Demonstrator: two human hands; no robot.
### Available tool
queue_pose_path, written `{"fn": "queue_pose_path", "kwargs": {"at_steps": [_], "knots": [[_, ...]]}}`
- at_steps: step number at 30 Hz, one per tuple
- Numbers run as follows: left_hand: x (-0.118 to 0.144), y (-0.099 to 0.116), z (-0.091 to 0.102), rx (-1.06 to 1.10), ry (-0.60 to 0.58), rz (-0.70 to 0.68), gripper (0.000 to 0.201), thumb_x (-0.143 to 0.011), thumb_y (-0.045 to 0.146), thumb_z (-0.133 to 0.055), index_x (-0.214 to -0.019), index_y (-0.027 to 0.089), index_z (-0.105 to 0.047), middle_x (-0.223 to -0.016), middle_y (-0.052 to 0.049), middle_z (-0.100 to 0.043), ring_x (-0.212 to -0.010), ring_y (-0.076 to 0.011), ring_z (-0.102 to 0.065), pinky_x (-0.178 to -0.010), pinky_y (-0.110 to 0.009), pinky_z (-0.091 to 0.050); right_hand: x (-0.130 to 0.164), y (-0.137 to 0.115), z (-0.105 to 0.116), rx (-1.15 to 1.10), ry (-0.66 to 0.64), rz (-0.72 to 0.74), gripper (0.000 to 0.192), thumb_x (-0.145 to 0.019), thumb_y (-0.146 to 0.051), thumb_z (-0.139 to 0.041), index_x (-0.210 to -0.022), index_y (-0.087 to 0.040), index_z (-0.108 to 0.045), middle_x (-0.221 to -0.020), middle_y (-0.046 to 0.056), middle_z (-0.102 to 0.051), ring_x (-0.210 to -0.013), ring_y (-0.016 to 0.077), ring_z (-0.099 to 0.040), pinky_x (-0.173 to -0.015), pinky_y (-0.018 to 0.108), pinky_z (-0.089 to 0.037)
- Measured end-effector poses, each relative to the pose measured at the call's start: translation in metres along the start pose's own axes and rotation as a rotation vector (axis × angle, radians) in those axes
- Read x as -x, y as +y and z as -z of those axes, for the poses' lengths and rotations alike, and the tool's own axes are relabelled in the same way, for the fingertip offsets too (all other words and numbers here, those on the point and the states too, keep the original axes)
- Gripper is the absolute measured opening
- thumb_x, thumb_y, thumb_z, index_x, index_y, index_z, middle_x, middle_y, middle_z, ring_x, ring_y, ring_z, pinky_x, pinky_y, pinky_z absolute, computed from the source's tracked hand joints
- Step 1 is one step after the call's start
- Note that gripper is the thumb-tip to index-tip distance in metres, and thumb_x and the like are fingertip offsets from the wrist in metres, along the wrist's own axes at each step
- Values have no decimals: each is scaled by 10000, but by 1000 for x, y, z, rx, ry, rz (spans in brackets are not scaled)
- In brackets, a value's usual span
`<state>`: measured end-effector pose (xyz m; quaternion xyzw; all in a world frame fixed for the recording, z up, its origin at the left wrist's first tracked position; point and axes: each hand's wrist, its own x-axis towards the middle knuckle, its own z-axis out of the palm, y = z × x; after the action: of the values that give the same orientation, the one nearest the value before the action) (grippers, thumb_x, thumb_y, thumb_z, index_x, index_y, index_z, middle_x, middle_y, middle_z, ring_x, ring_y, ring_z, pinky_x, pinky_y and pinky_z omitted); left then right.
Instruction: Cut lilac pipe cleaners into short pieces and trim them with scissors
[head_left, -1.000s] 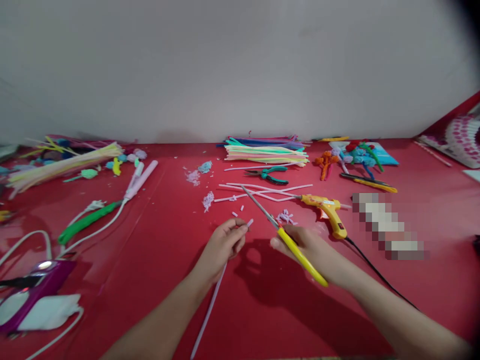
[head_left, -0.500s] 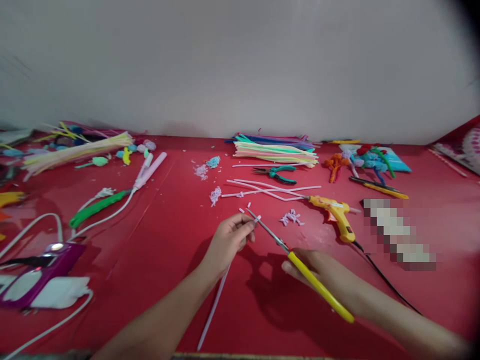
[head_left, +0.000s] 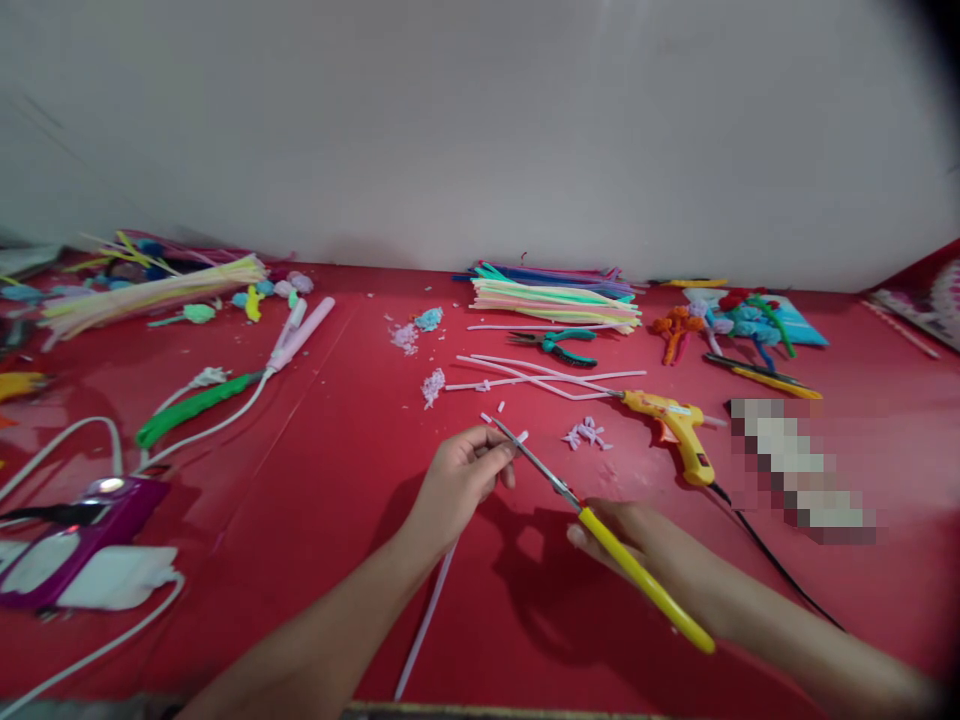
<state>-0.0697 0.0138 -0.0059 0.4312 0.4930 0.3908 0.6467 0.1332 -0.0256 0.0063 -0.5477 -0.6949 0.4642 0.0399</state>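
Observation:
My left hand (head_left: 457,480) pinches a long pale pink pipe cleaner (head_left: 424,625) near its upper end, and the rest of it trails down toward the table's front edge. My right hand (head_left: 637,545) grips yellow-handled scissors (head_left: 600,530). Their blades reach up and left to the short tip of the pipe cleaner that sticks out past my left fingers. Small pink cut bits (head_left: 586,434) lie on the red table (head_left: 315,470) just beyond both hands.
A yellow glue gun (head_left: 675,425) with a black cord lies right of the hands. Behind are teal pliers (head_left: 559,343), loose pink pipe cleaners (head_left: 540,378), a stack of coloured pipe cleaners (head_left: 555,298) and pipe-cleaner flowers (head_left: 720,320). A purple device (head_left: 75,525) and white cables sit left.
The scissors moved down and left, from over the loose pink stems to the tip held by my left hand. The view shifted slightly.

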Motion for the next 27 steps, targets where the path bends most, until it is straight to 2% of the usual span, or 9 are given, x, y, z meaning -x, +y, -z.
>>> {"fn": "queue_pose_path", "kwargs": {"at_steps": [7, 19, 27], "knots": [[0, 0, -1, 29, -7, 19, 119, -747, 266, -517, -709, 154, -508, -513, 36, -518, -342, -18, -231, -353, -192, -116, -1, 3, -1, -15, -22, 4, 413, -791, -571, -346, -674, -187, -444, -641, -11, -515, -557, 101, -396, -543, 223, -326], [-3, -2, 0, 27, 32, 45, 118, -717, 257, -529, -682, 146, -511, -494, 44, -524, -324, -9, -237, -342, -169, -126, -3, 0, 0, -72, -54, 2, 425, -802, -563, -331, -723, -170, -472, -660, -12, -500, -579, 98, -388, -551, 216, -334], [-8, -6, 2, 38, 70, 57, 116, -722, 243, -521, -657, 147, -508, -472, 44, -520, -305, -8, -236, -340, -169, -116, -5, -16, 10, -26, -102, 3, 462, -791, -584, -316, -689, -170, -493, -623, -4, -501, -556, 108, -417, -547, 231, -346]]}}
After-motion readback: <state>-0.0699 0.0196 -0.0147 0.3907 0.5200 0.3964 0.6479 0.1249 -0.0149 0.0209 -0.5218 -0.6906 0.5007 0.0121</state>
